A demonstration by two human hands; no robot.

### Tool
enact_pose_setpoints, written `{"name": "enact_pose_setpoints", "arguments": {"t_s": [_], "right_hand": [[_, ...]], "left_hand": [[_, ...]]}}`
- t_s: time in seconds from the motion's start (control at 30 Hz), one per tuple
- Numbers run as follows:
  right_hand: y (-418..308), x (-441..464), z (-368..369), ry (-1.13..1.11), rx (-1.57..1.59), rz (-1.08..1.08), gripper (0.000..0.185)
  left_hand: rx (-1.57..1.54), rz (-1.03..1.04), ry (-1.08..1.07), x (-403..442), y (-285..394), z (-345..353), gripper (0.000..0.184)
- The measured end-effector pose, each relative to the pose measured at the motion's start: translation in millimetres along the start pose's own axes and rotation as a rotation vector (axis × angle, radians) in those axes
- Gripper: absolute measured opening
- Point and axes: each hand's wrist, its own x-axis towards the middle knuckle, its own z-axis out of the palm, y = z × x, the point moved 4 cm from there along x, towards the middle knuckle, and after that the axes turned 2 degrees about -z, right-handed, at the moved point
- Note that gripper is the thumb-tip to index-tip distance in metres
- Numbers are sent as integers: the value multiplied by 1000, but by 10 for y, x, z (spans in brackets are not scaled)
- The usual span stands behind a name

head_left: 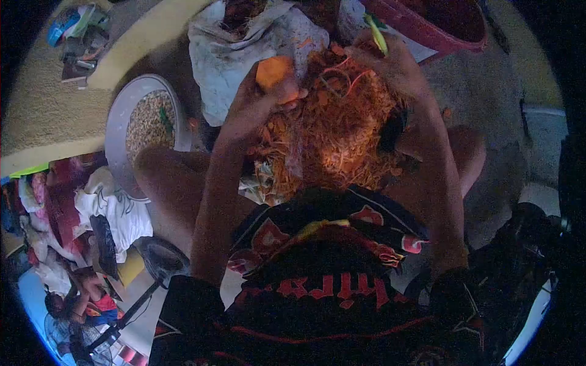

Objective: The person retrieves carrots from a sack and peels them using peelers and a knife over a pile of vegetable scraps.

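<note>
An orange chunk of what looks like a root or squash [274, 72] is held in my left hand [264, 94], above the left side of the pile. My right hand [390, 64] is closed around a small tool with a yellow-green handle [377, 35], at the pile's upper right. Orange peelings and shreds [348, 134] are heaped between my legs, below both hands. Thin looped strips [346, 82] hang by the fingers of my right hand.
A whitish sack [217, 61] stands beyond my left hand. At the upper right is a red tub [448, 27]. On the left sits a pale basin [116, 131] of small light pieces. A black fan [160, 259], clothes and a person [82, 293] are at lower left.
</note>
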Motion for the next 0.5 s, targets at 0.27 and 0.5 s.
{"name": "enact_pose_setpoints", "arguments": {"t_s": [0.27, 0.5], "right_hand": [[-396, -76, 150, 207, 455, -334, 21], [-658, -46, 159, 79, 403, -285, 16]], "left_hand": [[52, 80, -255, -47, 49, 47, 60], [83, 265, -245, -34, 19, 96, 69]]}}
